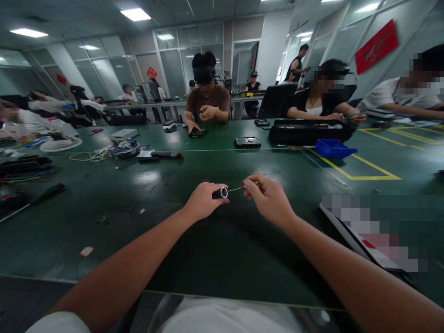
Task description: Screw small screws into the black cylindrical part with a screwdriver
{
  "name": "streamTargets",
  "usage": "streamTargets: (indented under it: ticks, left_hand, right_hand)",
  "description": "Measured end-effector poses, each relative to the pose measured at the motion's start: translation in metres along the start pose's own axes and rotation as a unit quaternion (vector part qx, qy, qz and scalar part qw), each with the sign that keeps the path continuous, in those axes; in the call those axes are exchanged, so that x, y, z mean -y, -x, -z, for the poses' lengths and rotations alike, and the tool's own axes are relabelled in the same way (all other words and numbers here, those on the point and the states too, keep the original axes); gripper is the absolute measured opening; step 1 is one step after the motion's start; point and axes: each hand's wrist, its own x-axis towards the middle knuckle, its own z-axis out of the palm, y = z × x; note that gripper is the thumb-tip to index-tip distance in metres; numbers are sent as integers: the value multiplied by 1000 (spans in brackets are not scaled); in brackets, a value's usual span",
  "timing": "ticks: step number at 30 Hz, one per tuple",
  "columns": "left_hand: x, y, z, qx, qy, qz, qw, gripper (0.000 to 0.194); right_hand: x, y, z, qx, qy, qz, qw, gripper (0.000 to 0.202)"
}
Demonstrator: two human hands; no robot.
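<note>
Held in my left hand [201, 201] is a small black cylindrical part [218, 194] with a bright ring around its end; its exact kind does not show. My fingers are closed about it, with the ringed end turned to the right. My right hand [269, 198] pinches the handle of a thin screwdriver [235, 188], red near the shaft. The shaft points left, its tip at or close to the ringed end; whether it touches, I cannot tell. Both hands are above the green table [222, 249].
A tablet-like board [350, 236] lies by my right forearm. Farther off are a blue tray [333, 148], a hard drive [247, 142], a dark tool [166, 155] and white cables [90, 155]. A larger screwdriver [48, 193] lies left. A co-worker [208, 99] sits opposite.
</note>
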Motion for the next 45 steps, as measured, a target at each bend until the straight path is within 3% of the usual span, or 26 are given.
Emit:
streamTargets:
  ticks: [3,5,8,12,18,21,25,26,30,36,45]
  left_hand:
    - [1,0,-1,1,0,-8,1000,39]
    - [1,0,-1,-2,4,-7,1000,40]
    - [2,0,0,-13,9,7,1000,40]
    - [1,0,0,-13,9,8,1000,40]
    - [4,-1,-2,-18,12,1,1000,39]
    - [4,-1,-2,-12,3,-21,1000,39]
    - [2,0,-2,-5,-38,-65,997,39]
    - [1,0,-2,-3,-47,-68,997,40]
    - [1,0,-3,20,-51,-59,997,39]
    - [2,-1,-3,24,-53,-55,997,40]
    - [1,-1,-3,30,-68,-54,996,43]
  right_hand:
    - [2,-1,1,1,41,-15,999,36]
    - [1,-1,1,1,50,-2,999,31]
    - [-2,-1,0,6,13,16,1000,27]
    - [-5,0,-1,10,-17,-12,1000,29]
    - [-7,-2,-7,-33,-107,-50,992,21]
    - [-10,-6,-10,-40,-234,-88,967,20]
    - [-18,-13,-10,-50,-401,-213,890,26]
    - [-19,-14,-11,-63,-410,-223,882,26]
    - [-22,-15,-13,-102,-358,-166,913,28]
    - [-18,-8,-13,-78,-232,-75,967,30]
    - [-7,-1,-8,-59,-86,-3,995,25]
